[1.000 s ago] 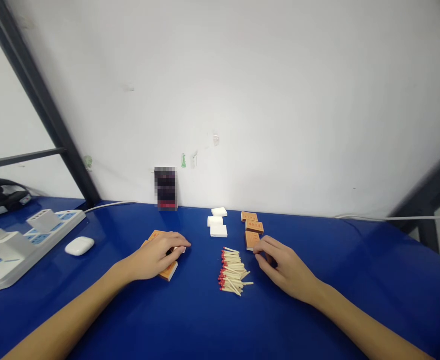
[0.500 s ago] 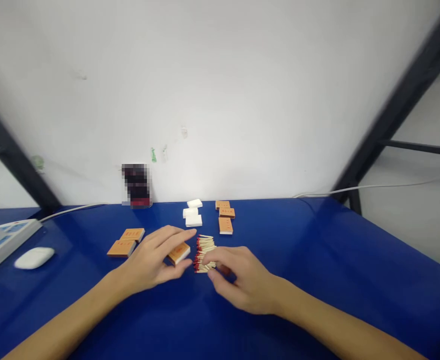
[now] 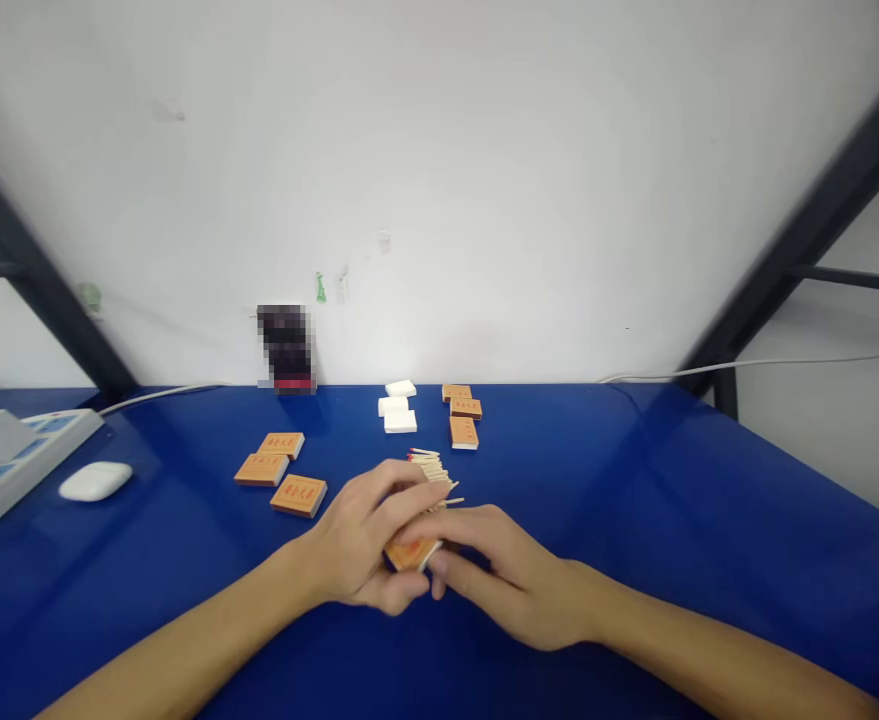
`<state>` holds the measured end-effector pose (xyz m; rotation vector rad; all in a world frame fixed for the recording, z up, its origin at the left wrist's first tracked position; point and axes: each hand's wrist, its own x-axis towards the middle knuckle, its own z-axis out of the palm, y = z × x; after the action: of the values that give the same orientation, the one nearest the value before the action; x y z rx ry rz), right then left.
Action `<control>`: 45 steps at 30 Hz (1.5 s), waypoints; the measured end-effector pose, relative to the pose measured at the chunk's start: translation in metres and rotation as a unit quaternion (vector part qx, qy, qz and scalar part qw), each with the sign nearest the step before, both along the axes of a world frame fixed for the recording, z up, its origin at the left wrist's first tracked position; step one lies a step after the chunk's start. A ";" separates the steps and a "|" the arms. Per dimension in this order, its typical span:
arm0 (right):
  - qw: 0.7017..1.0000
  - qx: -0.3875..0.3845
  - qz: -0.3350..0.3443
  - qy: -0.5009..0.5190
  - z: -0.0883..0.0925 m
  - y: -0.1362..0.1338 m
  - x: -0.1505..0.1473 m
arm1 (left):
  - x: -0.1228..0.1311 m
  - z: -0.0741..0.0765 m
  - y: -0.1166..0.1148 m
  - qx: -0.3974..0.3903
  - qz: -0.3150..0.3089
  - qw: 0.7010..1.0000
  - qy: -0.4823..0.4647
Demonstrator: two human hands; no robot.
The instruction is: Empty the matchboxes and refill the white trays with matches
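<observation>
Over the glossy blue tabletop (image 3: 649,520), your half-curled left hand (image 3: 364,535) holds, and your bent-fingered right hand (image 3: 514,575) touches (grip unclear), an orange oblong cardboard matchbox (image 3: 412,554), presumably light and crushable, best taken by its long sides, near thin red-tipped wooden matches (image 3: 430,466).

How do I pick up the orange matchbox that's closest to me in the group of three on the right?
Probably best to pinch the matchbox by its left and right sides, coming down from above on your near side. It lies flat with its white end toward you, and those sides look free, while another matchbox sits right behind its far end.
</observation>
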<state>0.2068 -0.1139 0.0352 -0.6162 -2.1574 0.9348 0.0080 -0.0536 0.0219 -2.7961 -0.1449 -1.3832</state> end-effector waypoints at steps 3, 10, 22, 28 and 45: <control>0.999 -0.021 -0.030 0.030 0.001 0.004 0.003 | -0.009 0.003 0.010 -0.046 0.009 0.998 0.050; 0.982 -0.149 -0.057 0.102 0.000 0.019 0.013 | -0.015 0.007 0.013 -0.118 -0.001 0.992 0.035; 0.975 -0.191 -0.061 0.095 -0.008 0.028 0.019 | -0.015 0.005 0.011 0.020 0.095 0.995 0.023; 0.983 0.034 -0.175 -0.033 -0.005 0.031 0.017 | -0.018 0.003 0.012 0.014 0.096 0.993 0.067; 0.967 0.183 -0.114 -0.138 -0.011 0.032 0.021 | -0.019 0.006 0.009 -0.122 0.073 0.975 0.171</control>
<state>0.2279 -0.0817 0.0237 -0.8215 -2.3595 0.3283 -0.0115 -0.0447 0.0279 -3.0925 -0.5344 -0.8889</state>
